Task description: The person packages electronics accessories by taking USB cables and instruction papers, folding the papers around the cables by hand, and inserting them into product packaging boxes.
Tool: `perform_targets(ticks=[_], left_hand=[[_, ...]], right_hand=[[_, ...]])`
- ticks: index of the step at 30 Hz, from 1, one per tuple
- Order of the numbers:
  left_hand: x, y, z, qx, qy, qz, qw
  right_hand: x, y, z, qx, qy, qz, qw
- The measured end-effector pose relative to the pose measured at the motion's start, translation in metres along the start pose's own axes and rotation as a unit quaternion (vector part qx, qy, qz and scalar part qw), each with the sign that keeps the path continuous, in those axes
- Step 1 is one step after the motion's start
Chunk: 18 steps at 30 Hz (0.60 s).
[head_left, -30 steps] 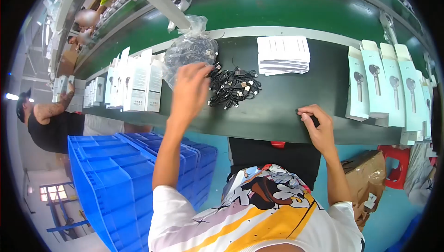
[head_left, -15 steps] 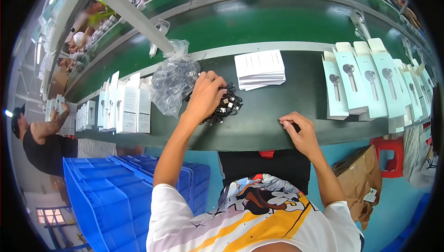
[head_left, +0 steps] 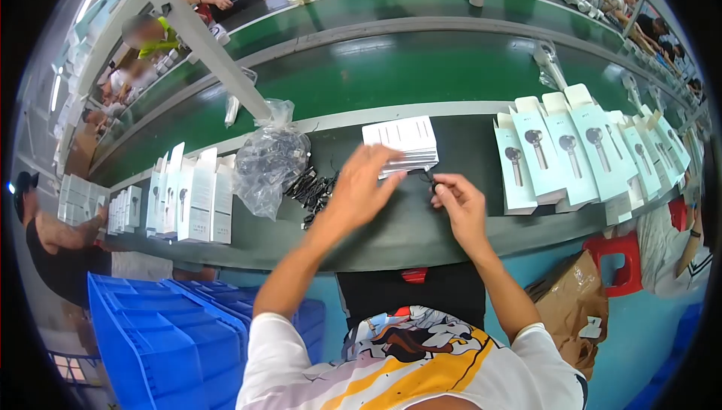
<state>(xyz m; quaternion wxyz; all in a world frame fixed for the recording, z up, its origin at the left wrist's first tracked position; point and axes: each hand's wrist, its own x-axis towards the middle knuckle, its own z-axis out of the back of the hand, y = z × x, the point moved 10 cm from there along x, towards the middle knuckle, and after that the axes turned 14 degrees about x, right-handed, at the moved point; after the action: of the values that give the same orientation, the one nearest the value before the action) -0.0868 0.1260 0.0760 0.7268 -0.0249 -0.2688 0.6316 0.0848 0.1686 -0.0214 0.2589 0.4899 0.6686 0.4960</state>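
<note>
My right hand [head_left: 460, 207] pinches a small bundled black cable [head_left: 429, 177] just in front of a stack of white printed leaflets [head_left: 400, 133]. With its fingers stretched out and the thumb apart, my left hand [head_left: 362, 188] is over the near left corner of that stack; whether it touches the paper I cannot tell. Left of that hand lies a pile of black cables [head_left: 307, 193] with light plugs. A clear plastic bag [head_left: 269, 165] with more dark cables inside is beside the pile.
Open light-green boxes [head_left: 560, 154] with a pictured handheld device stand at the right, and white boxes [head_left: 197, 195] at the left. A grey post [head_left: 199, 41] rises beyond the bag. Blue crates [head_left: 165, 335] are below the table's left side. Other people sit across the green conveyor [head_left: 361, 71].
My left hand has gone right from the cable pile to the leaflets. A black cable now shows in my right hand, which was beside nothing before. The camera view has shifted.
</note>
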Motion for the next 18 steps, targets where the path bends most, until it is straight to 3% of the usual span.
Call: perform_targets(ticks=[2, 5, 8, 18], left_hand=[[0.024, -0.002, 0.012, 0.058, -0.047, -0.08, 0.994], [0.05, 0.03, -0.015, 0.14, -0.024, -0.082, 0.986], [0.056, 0.046, -0.034, 0.081, 0.072, -0.05, 0.993], [0.048, 0.033, -0.01, 0.049, -0.028, -0.06, 0.997]], right_hand=[[0.014, 0.019, 0.001, -0.04, -0.001, 0.033, 0.999], [0.023, 0.043, -0.01, -0.039, 0.003, 0.056, 0.998], [0.025, 0.05, -0.012, -0.033, 0.001, 0.065, 0.997], [0.016, 0.035, 0.008, -0.053, -0.014, 0.049, 0.997]])
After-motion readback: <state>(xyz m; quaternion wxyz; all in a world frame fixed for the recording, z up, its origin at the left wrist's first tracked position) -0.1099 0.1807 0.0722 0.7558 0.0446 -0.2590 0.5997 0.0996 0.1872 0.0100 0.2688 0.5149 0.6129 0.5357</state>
